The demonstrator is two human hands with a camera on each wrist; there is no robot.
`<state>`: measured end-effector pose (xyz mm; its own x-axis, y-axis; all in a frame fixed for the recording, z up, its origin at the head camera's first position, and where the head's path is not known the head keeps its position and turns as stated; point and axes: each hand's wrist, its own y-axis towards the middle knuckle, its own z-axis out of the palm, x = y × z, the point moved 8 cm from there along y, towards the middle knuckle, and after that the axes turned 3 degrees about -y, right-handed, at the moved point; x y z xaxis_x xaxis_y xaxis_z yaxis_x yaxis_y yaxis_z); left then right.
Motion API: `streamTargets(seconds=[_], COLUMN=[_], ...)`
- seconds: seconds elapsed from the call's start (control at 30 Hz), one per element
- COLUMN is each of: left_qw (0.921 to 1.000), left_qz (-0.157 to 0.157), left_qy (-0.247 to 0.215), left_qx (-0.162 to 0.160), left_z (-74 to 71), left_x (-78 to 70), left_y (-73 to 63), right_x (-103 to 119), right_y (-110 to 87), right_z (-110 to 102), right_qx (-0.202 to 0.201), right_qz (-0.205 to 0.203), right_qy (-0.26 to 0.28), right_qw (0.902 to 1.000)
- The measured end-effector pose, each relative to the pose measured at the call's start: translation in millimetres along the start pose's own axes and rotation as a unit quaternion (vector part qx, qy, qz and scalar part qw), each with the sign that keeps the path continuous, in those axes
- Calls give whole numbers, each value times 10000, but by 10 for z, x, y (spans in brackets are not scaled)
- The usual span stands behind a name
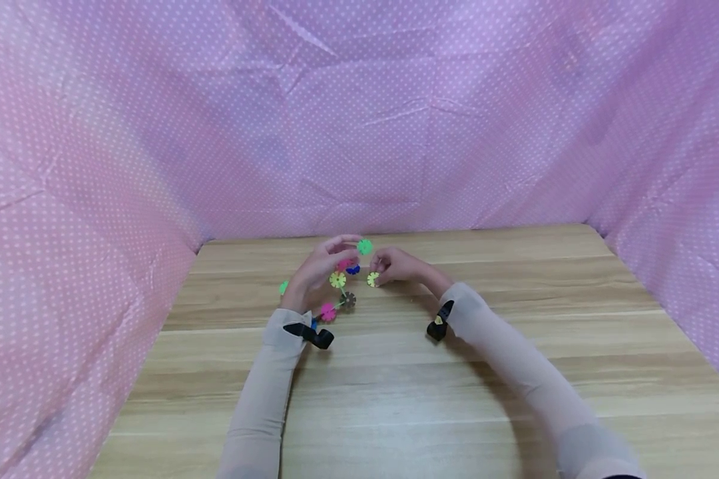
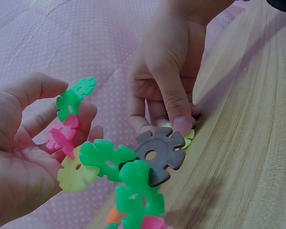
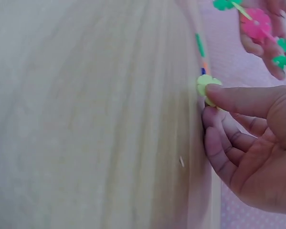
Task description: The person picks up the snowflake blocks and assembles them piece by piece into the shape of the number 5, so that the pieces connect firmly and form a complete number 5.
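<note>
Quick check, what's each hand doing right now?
Left hand: closed, pinching a green flower piece of the linked chain.
Right hand: closed, pinching a yellow flower piece.

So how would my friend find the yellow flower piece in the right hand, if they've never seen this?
Start at the wooden table and go up toward its far edge. There, the right hand pinches a yellow notched flower disc. Another yellow disc sits in the linked chain by the left hand, but this one is apart from the chain.
</note>
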<state>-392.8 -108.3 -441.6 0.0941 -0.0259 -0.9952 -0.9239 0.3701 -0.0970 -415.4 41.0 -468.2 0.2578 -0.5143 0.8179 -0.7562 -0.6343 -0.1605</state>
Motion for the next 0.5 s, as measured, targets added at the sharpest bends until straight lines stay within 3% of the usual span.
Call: streamTargets(seconds=[0.3, 0.5], left_qw=[9997, 9996], left_qz=[-15, -43], left_qy=[103, 146], left_qx=[236, 220], left_z=[30, 29], left_x=[1, 6], left_y=[-18, 3], right_x=[-95, -29], right_y=[-101, -206], right_z=[-113, -306], right_qx=[-206, -846], right_qz=[-55, -142], right_qy=[432, 1046], right_qw=[9988, 9908])
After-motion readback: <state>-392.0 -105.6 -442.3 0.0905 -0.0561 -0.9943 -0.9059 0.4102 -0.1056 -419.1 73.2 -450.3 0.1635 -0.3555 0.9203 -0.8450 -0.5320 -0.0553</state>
